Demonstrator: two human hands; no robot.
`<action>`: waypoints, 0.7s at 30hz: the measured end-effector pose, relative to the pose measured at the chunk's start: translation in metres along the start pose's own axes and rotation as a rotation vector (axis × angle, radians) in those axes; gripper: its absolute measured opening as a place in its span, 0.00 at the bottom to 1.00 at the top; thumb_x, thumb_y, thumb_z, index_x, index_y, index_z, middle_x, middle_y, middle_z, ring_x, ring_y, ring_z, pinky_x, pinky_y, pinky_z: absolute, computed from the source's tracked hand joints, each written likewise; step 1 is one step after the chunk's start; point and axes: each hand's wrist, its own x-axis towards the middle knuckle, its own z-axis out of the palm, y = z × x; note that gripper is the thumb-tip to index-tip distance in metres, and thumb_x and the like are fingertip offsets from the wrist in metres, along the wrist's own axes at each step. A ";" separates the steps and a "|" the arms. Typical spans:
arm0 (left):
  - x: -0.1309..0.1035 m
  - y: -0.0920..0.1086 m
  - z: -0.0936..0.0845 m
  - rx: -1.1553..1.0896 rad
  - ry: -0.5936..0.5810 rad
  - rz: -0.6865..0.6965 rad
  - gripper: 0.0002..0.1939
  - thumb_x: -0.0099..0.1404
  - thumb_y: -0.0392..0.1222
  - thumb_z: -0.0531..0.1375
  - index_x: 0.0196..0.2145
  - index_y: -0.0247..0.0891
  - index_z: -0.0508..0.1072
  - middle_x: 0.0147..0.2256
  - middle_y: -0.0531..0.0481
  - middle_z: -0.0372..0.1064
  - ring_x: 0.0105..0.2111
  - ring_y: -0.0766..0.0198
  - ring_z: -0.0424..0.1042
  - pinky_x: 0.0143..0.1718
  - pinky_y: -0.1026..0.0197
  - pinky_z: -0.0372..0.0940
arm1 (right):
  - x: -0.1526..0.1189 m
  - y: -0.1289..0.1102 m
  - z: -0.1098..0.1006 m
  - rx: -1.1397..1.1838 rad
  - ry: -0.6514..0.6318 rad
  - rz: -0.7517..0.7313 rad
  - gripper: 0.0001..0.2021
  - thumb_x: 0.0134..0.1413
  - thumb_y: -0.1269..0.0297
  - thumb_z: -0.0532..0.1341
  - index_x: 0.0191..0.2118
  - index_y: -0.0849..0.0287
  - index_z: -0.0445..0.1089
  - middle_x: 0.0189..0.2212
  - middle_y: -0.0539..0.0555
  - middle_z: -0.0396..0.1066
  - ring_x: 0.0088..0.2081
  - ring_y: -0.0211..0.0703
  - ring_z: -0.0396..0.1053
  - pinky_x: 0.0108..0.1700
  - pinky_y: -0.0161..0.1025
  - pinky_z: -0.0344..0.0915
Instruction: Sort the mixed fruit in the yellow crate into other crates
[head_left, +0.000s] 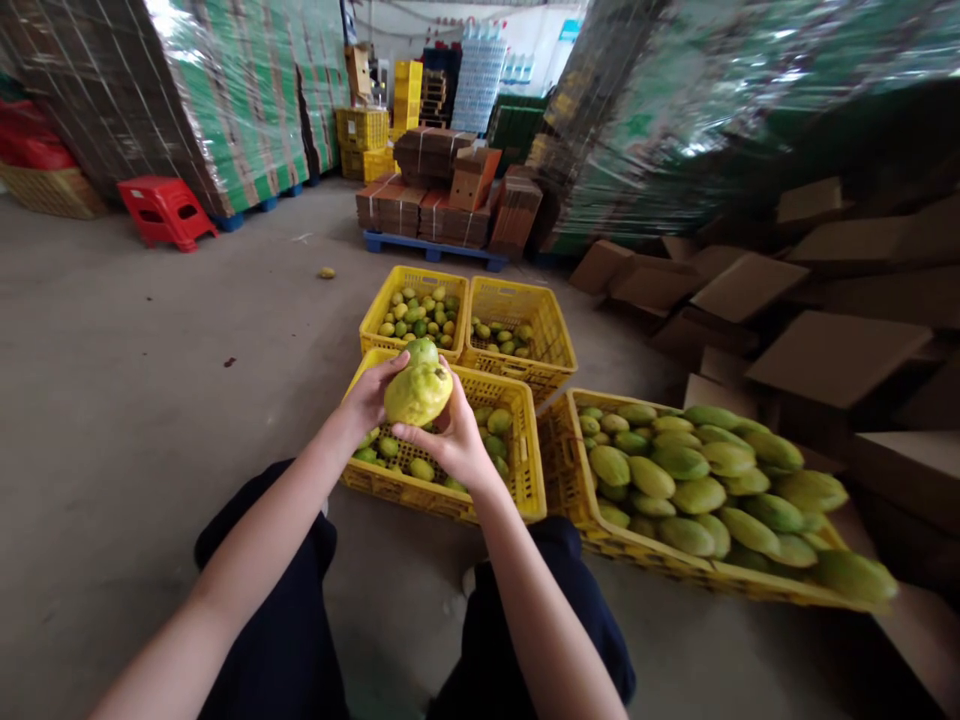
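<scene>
In front of me, above the near yellow crate (450,508), my two hands hold two lemon-like fruits close together. My right hand (457,440) is closed on a lumpy yellow lemon (417,394), its thumb under the fruit and its fingers at the right side. Just behind it is a smoother green lemon (421,352), gripped by my left hand (367,398), whose thumb lies along it. Some of the left fingers are hidden behind the yellow fruit. Green and yellow lemons (421,469) lie inside the near crate, partly covered by my hands.
Behind stand two more fruit crates, left (364,325) and right (566,350). A crate heaped with yellow-green fruit (697,495) is at right, beside cardboard boxes (840,355). Farther off are a red stool (166,212), a loose fruit (326,272) and a blue pallet (435,252) of flattened cartons.
</scene>
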 end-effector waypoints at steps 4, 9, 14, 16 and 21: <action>0.000 0.003 -0.001 0.077 -0.014 0.299 0.20 0.48 0.43 0.76 0.38 0.35 0.80 0.36 0.46 0.81 0.41 0.54 0.81 0.45 0.58 0.75 | 0.002 -0.008 -0.017 -0.007 0.034 0.015 0.42 0.46 0.48 0.74 0.64 0.49 0.59 0.53 0.59 0.74 0.53 0.57 0.75 0.54 0.56 0.76; -0.004 0.003 0.000 0.250 -0.023 0.543 0.34 0.38 0.36 0.79 0.46 0.40 0.79 0.47 0.48 0.79 0.50 0.54 0.78 0.53 0.57 0.71 | 0.003 -0.010 -0.043 -0.496 0.323 -0.126 0.34 0.48 0.60 0.72 0.60 0.50 0.61 0.55 0.60 0.73 0.54 0.60 0.73 0.56 0.62 0.73; -0.009 -0.003 0.005 0.520 -0.140 0.652 0.35 0.42 0.35 0.78 0.49 0.43 0.78 0.54 0.45 0.76 0.56 0.51 0.74 0.59 0.48 0.68 | 0.003 -0.009 -0.049 -0.731 0.414 -0.303 0.31 0.53 0.69 0.65 0.62 0.51 0.58 0.56 0.63 0.70 0.57 0.59 0.71 0.58 0.64 0.70; -0.009 -0.005 0.007 0.578 -0.145 0.694 0.34 0.44 0.37 0.78 0.50 0.43 0.78 0.55 0.43 0.75 0.57 0.50 0.73 0.62 0.46 0.65 | 0.004 -0.008 -0.049 -0.755 0.416 -0.333 0.31 0.54 0.71 0.63 0.63 0.50 0.57 0.57 0.63 0.68 0.58 0.59 0.70 0.59 0.65 0.69; -0.019 -0.003 0.012 0.628 -0.101 0.704 0.30 0.51 0.43 0.76 0.52 0.44 0.77 0.59 0.43 0.72 0.61 0.49 0.68 0.64 0.47 0.64 | 0.004 -0.009 -0.050 -0.750 0.388 -0.333 0.34 0.52 0.76 0.60 0.64 0.47 0.55 0.59 0.62 0.65 0.61 0.60 0.67 0.63 0.68 0.65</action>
